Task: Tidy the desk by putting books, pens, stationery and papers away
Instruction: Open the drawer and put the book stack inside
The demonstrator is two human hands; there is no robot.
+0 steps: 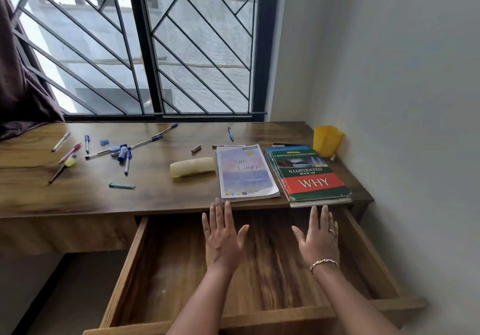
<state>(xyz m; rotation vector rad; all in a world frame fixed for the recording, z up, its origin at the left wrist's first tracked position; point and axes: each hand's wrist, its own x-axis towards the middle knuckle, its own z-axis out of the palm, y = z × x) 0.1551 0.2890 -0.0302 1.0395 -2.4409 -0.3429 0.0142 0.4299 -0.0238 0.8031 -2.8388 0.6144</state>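
On the right of the bench [155, 192], the top book [311, 176] of a small stack has a cover I can read. "A QUESTION & ANSWER BOOK" runs along its upper edge, then "ILLUSTRATED BOOK OF" on green and "WHY" in large white letters on red. The pastel notebook [245, 172] just beside it carries faint lettering, too blurred to read.

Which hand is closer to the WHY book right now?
Right. The right hand hovers over the open drawer, its fingers just short of the WHY book's near edge. The left hand is farther left, below the pastel notebook.
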